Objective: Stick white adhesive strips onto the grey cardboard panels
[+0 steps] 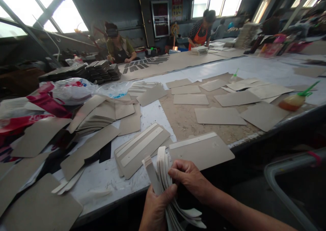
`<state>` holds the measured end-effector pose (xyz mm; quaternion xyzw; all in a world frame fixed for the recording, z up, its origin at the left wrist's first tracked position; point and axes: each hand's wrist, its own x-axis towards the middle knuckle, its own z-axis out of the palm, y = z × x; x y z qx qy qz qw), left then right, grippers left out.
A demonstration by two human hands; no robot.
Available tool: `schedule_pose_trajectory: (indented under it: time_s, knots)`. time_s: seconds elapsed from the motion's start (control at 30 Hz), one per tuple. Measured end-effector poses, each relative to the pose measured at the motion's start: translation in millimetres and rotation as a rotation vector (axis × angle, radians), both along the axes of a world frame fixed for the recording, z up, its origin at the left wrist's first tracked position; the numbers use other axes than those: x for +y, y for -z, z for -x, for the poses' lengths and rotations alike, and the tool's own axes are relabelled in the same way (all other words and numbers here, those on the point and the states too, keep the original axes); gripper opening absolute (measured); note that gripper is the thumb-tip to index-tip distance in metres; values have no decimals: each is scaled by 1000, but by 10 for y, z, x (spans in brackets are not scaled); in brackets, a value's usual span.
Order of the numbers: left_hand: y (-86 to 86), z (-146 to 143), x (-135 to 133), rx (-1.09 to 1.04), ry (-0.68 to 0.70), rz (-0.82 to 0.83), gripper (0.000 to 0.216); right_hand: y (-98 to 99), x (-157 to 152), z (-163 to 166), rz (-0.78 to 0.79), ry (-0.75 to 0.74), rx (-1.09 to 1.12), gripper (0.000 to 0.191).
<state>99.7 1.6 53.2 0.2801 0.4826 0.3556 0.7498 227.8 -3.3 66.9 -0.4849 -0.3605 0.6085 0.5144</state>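
Left hand (pixel 157 205): six o'clock, gripping
Right hand (pixel 189 177): five o'clock, pinching
Right forearm (pixel 229 203): bare, pointing toward ten o'clock

A bundle of long pale strips (pixel 163 168) bends, ends splayed, between the hands (pixel 189 179).

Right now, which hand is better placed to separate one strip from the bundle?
Probably the right hand: it is at the side edge of the bundle of strips, while the left hand is wrapped around them and seems needed for holding.
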Motion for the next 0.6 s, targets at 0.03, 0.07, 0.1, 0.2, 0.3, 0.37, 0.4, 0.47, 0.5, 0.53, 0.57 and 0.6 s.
schedule_pose_trajectory:
  time_s: [0.03, 0.07, 0.1, 0.2, 0.3, 0.37, 0.4, 0.47, 0.5, 0.53, 0.57, 0.6]
  knots:
    - [15, 5, 1, 1, -2, 4, 39, 18, -2, 14, 10, -4, 41, 38]
    - [27, 6, 3, 1, -4, 6, 38, 38, -4, 32, 19, -12, 85, 39]
    - [36, 4, 4, -1, -4, 8, 37, 58, -5, 50, 26, -18, 130, 41]
    - [44, -6, -2, -8, 5, 11, 38, 100, -6, 76, 44, -24, 215, 44]
    - [46, 2, -39, 28, 5, 38, 40, 96, -30, 18, 25, 100, 117, 41]
    - [57, 10, -81, 154, 4, -12, 45, 80, -90, -46, 4, 187, -15, 38]
    - [67, 10, -104, 234, 17, -65, 47, 76, -137, -74, 1, 190, -75, 37]
    - [91, -7, -150, 383, 78, -192, 47, 83, -252, -121, 25, 127, -151, 36]
    - [104, -22, -170, 433, 119, -254, 45, 93, -311, -146, 42, 96, -171, 35]
    - [116, -39, -186, 467, 155, -321, 43, 105, -361, -182, 60, 86, -181, 34]
    - [128, -54, -198, 497, 187, -397, 41, 115, -398, -234, 78, 97, -188, 33]
    - [137, -65, -204, 521, 229, -482, 38, 119, -417, -308, 95, 127, -206, 32]
